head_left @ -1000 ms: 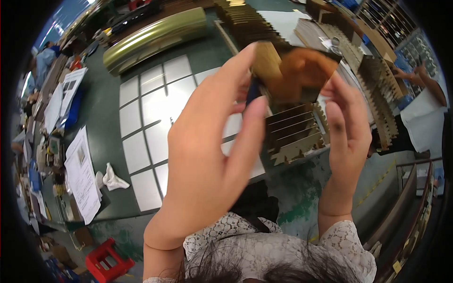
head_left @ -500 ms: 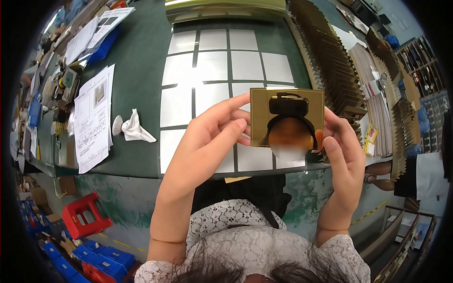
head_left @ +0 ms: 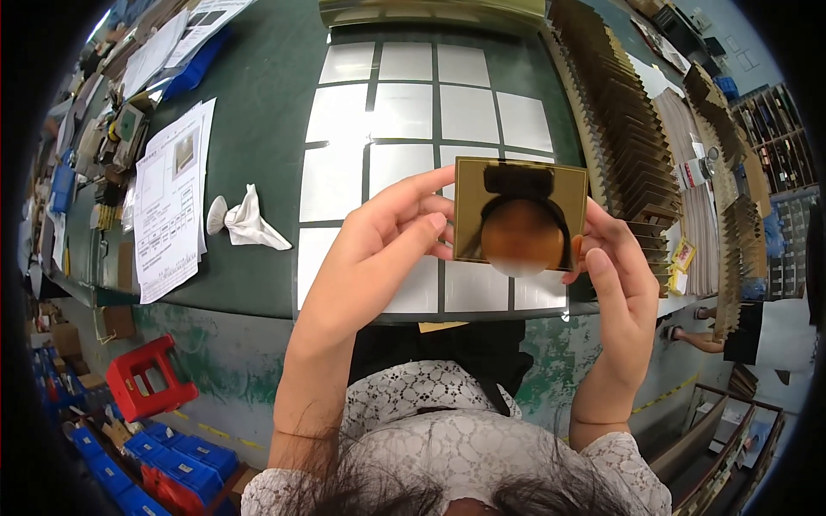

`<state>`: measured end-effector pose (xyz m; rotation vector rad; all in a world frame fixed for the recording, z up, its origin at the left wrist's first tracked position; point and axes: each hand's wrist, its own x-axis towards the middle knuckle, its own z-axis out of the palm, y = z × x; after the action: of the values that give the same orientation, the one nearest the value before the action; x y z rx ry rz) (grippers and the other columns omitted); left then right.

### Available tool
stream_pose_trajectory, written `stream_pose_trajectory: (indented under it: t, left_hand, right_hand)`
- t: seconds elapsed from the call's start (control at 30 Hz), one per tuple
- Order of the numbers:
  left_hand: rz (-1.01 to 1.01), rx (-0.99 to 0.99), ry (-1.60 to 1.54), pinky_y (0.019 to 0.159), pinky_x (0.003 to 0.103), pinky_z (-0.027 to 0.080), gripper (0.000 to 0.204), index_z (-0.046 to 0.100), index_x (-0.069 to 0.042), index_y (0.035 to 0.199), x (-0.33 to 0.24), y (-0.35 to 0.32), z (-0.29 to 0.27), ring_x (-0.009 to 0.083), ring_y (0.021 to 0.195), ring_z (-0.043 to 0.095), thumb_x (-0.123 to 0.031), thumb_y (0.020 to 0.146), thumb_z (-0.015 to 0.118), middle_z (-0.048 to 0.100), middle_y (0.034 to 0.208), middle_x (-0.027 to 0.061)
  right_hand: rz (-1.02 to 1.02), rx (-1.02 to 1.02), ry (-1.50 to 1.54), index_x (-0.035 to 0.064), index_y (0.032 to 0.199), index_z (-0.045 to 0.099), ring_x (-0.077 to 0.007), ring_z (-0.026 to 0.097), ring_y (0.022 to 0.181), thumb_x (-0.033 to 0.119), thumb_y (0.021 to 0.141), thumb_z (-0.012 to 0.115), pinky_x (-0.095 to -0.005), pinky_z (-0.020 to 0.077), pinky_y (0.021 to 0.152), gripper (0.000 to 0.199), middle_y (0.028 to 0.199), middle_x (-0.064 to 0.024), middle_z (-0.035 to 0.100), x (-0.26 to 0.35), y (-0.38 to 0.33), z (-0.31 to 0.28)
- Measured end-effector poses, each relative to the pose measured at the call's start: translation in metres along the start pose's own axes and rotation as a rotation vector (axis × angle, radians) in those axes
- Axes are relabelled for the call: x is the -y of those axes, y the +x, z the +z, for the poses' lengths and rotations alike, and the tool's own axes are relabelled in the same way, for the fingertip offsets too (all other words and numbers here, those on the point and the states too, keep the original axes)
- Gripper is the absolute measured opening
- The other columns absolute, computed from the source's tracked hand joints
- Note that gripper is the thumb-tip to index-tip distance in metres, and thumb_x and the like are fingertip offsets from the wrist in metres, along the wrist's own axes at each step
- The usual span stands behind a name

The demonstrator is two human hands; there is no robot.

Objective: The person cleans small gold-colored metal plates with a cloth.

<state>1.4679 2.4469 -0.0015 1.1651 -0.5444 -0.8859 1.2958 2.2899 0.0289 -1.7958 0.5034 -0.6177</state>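
Observation:
A square, mirror-like gold plate [head_left: 520, 215] with a thin border is held up over the near part of the table, its shiny face toward me. My left hand [head_left: 370, 249] pinches its left edge, the thumb in front and the fingers behind. At its right edge, the fingers of my right hand [head_left: 619, 275] close on the side and lower corner. Reflected in the plate are a dark headset shape and a blurred round form. Beneath my hands, rows of white square sheets [head_left: 396, 112] lie on the green tabletop [head_left: 258, 112]; the plate and hands hide some of them.
Left of the sheets are a twisted white cloth [head_left: 249, 219] and printed papers [head_left: 172, 206]. Zigzag brown racks [head_left: 615, 112] line the right side; a gold sheet [head_left: 430, 12] spans the back. On the floor stand a red stool [head_left: 151, 378] and blue bins [head_left: 194, 464].
The view has shifted a little, so the white sheets sit farther right and higher. The plate has tilted slightly and its reflection has moved; both hands keep their hold.

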Motion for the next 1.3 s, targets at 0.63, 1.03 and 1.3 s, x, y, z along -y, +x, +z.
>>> stream_pose_trajectory:
  t: [0.63,1.03,1.3]
  left_hand:
    - [-0.031,-0.001,-0.032,0.077,0.027,0.049,0.042,0.046,0.004,0.133,0.009,0.003,-0.013,0.0149,0.091,0.060,-0.005,0.092,0.049,0.064,0.105,0.0107]
    - [-0.042,-0.013,-0.036,0.080,0.027,0.050,0.040,0.046,0.004,0.132,0.009,0.002,-0.013,0.0131,0.092,0.060,-0.004,0.093,0.047,0.063,0.104,0.0087]
    - [-0.039,-0.052,-0.026,0.079,0.027,0.050,0.040,0.048,0.003,0.132,0.009,-0.001,-0.015,0.0124,0.091,0.059,-0.002,0.092,0.047,0.063,0.103,0.0067]
  right_hand:
    - [0.049,0.096,0.282,-0.0056,0.135,0.043,-0.0122,0.057,0.092,0.003,0.096,0.045,-0.0268,0.0506,0.075,0.040,0.113,-0.0100,0.057,-0.010,0.005,0.010]
    - [0.070,0.153,0.308,-0.0052,0.139,0.037,-0.0220,0.064,0.088,0.005,0.096,0.039,-0.0286,0.0514,0.070,0.043,0.113,-0.0174,0.060,-0.013,0.003,0.011]
    - [0.079,0.152,0.344,-0.0047,0.139,0.036,-0.0226,0.065,0.090,0.002,0.096,0.036,-0.0289,0.0523,0.073,0.044,0.111,-0.0176,0.061,-0.018,0.002,0.012]
